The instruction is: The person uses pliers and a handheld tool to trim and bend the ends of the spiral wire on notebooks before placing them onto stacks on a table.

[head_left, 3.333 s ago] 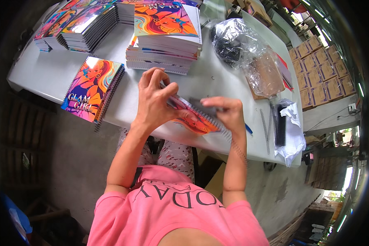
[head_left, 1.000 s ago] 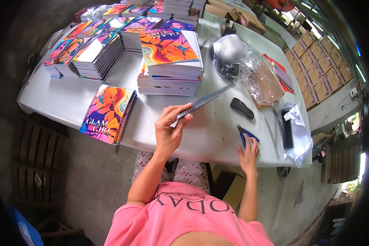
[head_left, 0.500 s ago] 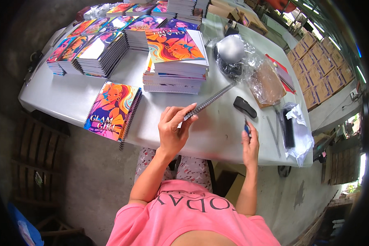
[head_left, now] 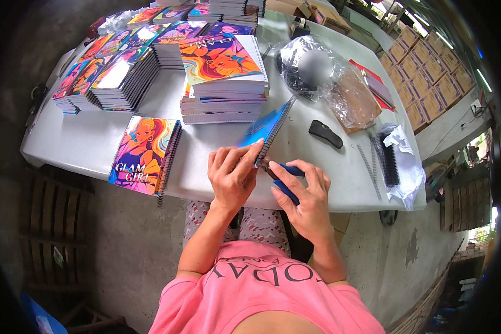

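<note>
My left hand (head_left: 230,177) grips a blue-covered spiral notebook (head_left: 263,126) by its near end, tilted above the table with its dark wire coil along the right side. Wrapped around blue-handled pliers (head_left: 285,191), my right hand (head_left: 310,207) keeps their jaws at the near end of that coil. Whether the jaws have closed on the wire is too small to tell. To the left, near the table edge, lie notebooks with a colourful illustrated cover (head_left: 141,150), a coil end sticking out past them.
A tall pile of notebooks (head_left: 222,106) stands beyond my left hand, with several bound stacks (head_left: 125,83) behind it. On the right are a black oblong object (head_left: 325,134), clear plastic wrap (head_left: 345,92), loose wire coils (head_left: 367,170) and crumpled white paper (head_left: 404,167).
My right hand has brought the pliers leftward to the coil's near end. The notebook in my left hand has turned, so its blue cover now shows instead of only the spine.
</note>
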{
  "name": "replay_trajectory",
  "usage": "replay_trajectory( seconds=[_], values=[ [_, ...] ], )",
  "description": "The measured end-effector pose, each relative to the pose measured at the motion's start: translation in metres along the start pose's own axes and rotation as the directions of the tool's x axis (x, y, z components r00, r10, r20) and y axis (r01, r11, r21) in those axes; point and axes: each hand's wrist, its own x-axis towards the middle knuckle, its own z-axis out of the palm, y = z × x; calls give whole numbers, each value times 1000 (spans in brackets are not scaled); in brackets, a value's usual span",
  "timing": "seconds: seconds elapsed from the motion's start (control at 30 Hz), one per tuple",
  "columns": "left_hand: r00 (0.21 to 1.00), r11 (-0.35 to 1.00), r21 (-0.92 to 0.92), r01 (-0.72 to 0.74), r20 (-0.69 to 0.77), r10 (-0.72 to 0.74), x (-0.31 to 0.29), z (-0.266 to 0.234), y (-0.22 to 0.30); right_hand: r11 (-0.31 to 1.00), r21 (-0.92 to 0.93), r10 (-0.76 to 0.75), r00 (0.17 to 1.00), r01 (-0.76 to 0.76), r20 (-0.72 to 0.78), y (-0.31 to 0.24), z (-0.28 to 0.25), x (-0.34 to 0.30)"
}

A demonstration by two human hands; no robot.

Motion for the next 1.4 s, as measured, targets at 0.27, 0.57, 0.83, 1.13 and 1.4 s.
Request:
replay_trajectory(
  seconds=[0.27, 0.57, 0.83, 1.13, 1.4],
  values=[
    [999, 998, -49, -28, -36, 26, -9, 3, 0, 13, 714, 108, 711, -700, 694, 15, 7, -14],
    [769, 676, -589, 443, -139, -624, -8, -34, -21, 910, -348, 273, 958, -225, 94, 104, 38, -55],
    [824, 711, -627, 317, -190, -534, -26, -100, -6, 832, 546, 184, 976, -94, -112, 58, 50, 3],
    [797, 807, -517, 286, -339, -500, -14, -200, -11, 802, 371, -373, 877, 468, -302, -85, 23, 103],
    [787, 886, 432, 167, -600, 145, 5, -253, -37, 190, 956, -320, 907, -222, 274, -129, 119, 160]
  ],
)
